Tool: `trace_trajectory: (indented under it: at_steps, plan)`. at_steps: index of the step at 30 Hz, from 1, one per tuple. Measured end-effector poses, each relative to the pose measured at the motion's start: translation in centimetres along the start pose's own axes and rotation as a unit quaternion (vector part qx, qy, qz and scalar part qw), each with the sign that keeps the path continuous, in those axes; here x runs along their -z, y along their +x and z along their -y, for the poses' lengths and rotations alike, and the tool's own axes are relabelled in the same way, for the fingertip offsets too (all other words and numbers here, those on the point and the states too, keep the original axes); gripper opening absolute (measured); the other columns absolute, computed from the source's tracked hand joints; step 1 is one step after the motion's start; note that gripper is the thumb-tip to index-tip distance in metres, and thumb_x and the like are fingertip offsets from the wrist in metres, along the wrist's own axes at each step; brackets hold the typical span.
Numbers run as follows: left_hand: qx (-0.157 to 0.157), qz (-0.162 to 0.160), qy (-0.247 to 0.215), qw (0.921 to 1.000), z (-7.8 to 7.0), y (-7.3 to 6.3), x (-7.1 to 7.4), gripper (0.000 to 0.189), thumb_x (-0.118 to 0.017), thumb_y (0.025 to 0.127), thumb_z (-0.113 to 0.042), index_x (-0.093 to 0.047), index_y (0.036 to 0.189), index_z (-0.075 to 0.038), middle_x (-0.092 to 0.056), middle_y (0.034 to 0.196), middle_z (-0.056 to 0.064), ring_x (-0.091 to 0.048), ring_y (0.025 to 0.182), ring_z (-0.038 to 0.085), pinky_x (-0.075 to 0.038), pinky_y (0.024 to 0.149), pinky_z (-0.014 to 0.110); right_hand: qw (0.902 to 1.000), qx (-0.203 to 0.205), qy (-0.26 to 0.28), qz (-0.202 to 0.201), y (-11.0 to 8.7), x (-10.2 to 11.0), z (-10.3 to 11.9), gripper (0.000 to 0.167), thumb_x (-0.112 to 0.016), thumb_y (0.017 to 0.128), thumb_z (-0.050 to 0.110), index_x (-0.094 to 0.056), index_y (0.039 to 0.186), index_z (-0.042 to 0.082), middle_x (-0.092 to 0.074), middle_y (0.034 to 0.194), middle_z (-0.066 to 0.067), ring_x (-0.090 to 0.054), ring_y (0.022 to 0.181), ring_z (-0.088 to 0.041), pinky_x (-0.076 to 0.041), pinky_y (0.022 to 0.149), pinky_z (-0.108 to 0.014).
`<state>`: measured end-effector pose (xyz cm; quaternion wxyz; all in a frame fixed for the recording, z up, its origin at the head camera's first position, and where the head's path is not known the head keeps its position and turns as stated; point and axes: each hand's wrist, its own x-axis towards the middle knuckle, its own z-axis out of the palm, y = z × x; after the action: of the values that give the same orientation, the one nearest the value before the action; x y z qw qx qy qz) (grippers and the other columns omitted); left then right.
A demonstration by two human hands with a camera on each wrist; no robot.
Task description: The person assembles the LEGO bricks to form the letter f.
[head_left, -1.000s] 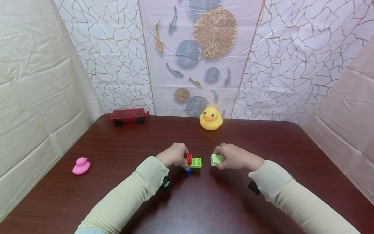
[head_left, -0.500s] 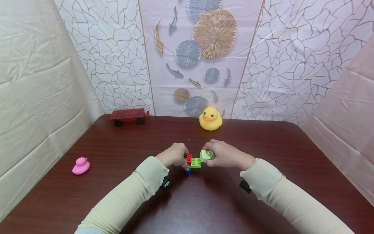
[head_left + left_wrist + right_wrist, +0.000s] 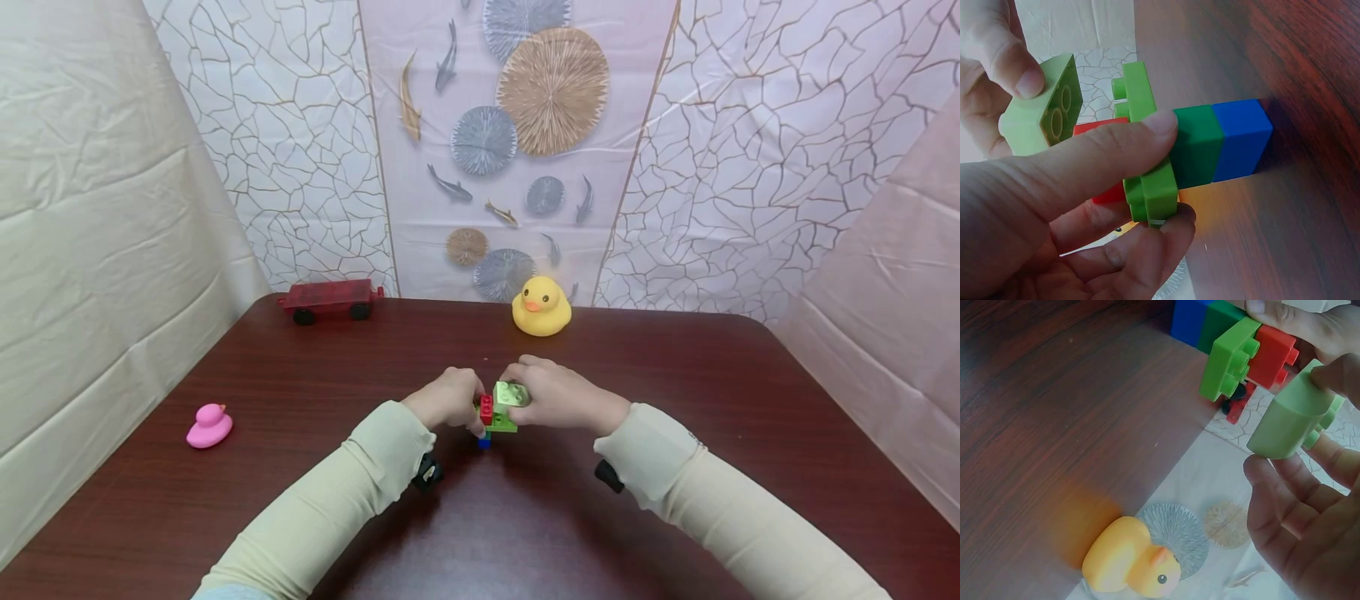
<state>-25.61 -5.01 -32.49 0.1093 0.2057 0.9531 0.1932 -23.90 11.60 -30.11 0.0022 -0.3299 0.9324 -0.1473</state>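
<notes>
My left hand (image 3: 450, 400) grips a small stack of toy building bricks. In the left wrist view a blue brick (image 3: 1244, 139) forms its base, followed by a dark green brick (image 3: 1196, 150) and a wider lime green brick (image 3: 1142, 94). A red brick (image 3: 486, 408) sits on top, on the lime brick's left part. My right hand (image 3: 558, 396) pinches a pale green brick (image 3: 510, 395) by its sides, just above the lime brick's bare studs and beside the red one. In the right wrist view a gap shows between the pale brick and those studs.
On the dark wood table (image 3: 487, 533), a yellow rubber duck (image 3: 542, 308) stands behind the hands. A red toy wagon (image 3: 330, 300) is at the back left and a pink duck (image 3: 209, 427) at the left. Patterned cloth (image 3: 750, 167) hangs beyond the back edge.
My right hand has moved left with the pale green brick, from beside the stack to over the lime brick's studs. The left hand and its stack have stayed put.
</notes>
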Motion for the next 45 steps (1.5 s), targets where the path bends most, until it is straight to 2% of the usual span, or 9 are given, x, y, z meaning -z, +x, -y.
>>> trace_trajectory:
  at_steps: [6,16,32,39,42,45]
  plan:
    - [0.0,0.0,0.001,1.0,-0.1,-0.1,0.1,0.024,-0.082,0.056,-0.015,-0.062,0.068,-0.009,-0.055,0.06,-0.003,-0.048,0.059,0.013,-0.042,0.055,0.024,1.0,0.002,-0.004,0.005,0.4,-0.3,0.4,0.033,-0.066,0.071,0.024,-0.058,0.1,0.01,-0.045,0.082,0.003,-0.044,0.068,-0.011,-0.04,0.057,-0.023]
    - [-0.005,0.004,-0.005,1.0,0.0,-0.1,0.1,0.024,-0.082,0.057,-0.015,-0.061,0.069,-0.009,-0.055,0.062,-0.002,-0.048,0.059,0.012,-0.042,0.054,0.024,0.9994,-0.025,-0.012,0.021,1.1,-0.7,0.7,0.033,-0.067,0.071,0.026,-0.058,0.1,0.013,-0.044,0.082,0.004,-0.044,0.069,-0.01,-0.04,0.058,-0.023]
    - [0.004,0.009,-0.011,0.9999,0.3,0.2,0.0,0.025,-0.082,0.056,-0.016,-0.06,0.068,-0.01,-0.055,0.062,-0.002,-0.048,0.059,0.013,-0.041,0.053,0.024,0.998,0.004,-0.034,0.053,2.1,-0.5,1.2,0.024,-0.068,0.072,0.015,-0.062,0.094,0.007,-0.046,0.077,0.001,-0.045,0.07,-0.012,-0.041,0.06,-0.022]
    - [-0.018,0.029,-0.025,0.9991,0.8,-0.1,0.7,0.025,-0.08,0.06,-0.023,-0.062,0.072,-0.011,-0.056,0.064,-0.002,-0.047,0.058,0.013,-0.04,0.051,0.025,0.9976,0.029,-0.026,0.056,2.5,-0.5,1.3,0.022,-0.07,0.071,0.015,-0.062,0.09,0.006,-0.048,0.076,0.001,-0.045,0.07,-0.013,-0.04,0.059,-0.023]
    - [-0.036,0.023,-0.029,0.9987,0.8,-0.4,1.4,0.024,-0.078,0.063,-0.028,-0.064,0.072,-0.012,-0.058,0.064,-0.004,-0.05,0.058,0.012,-0.041,0.052,0.025,0.9974,0.035,-0.022,0.059,2.5,-0.3,1.3,0.023,-0.071,0.071,0.017,-0.063,0.089,0.005,-0.049,0.075,0.002,-0.044,0.07,-0.014,-0.04,0.059,-0.023]
    - [-0.053,0.008,-0.029,0.9981,0.7,-0.5,1.9,0.021,-0.078,0.063,-0.027,-0.065,0.072,-0.012,-0.06,0.064,-0.006,-0.052,0.06,0.011,-0.042,0.054,0.024,0.9972,0.021,-0.024,0.068,2.6,-0.1,1.4,0.024,-0.072,0.071,0.018,-0.063,0.089,0.006,-0.049,0.074,0.003,-0.044,0.07,-0.013,-0.04,0.06,-0.023]
